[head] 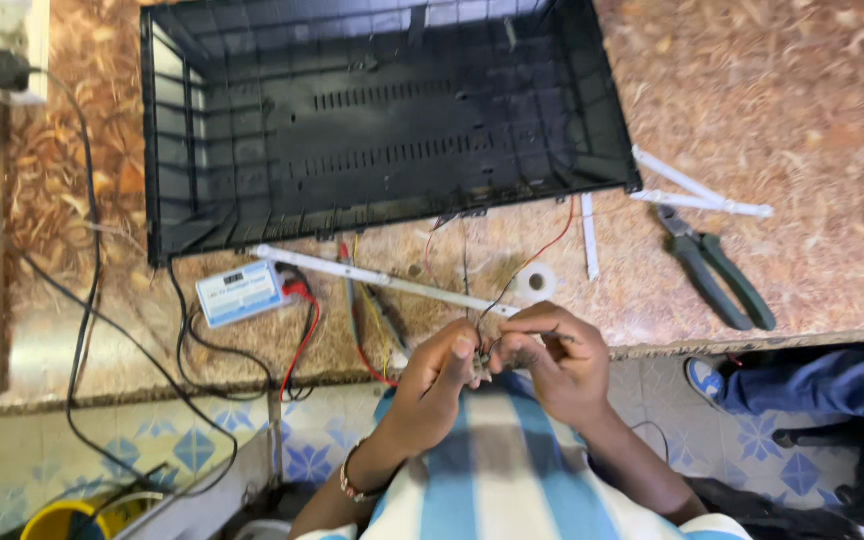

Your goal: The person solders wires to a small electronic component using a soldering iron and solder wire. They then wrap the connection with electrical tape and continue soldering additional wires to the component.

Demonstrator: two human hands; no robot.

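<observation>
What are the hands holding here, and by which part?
Both the left hand and right hand pinch the ends of thin wires between fingertips, where they meet; the exact grip is too small to tell.

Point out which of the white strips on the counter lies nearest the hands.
The long white strip running diagonally below the black casing, ending just above the hands. The other white strips lie far right, by the pliers.

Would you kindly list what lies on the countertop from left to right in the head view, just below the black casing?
Small white-and-blue tester box → long white strip → roll of white tape → short white strip → pliers with dark green handles. The hands, left and right, work thin wires nearer the counter edge.
</observation>
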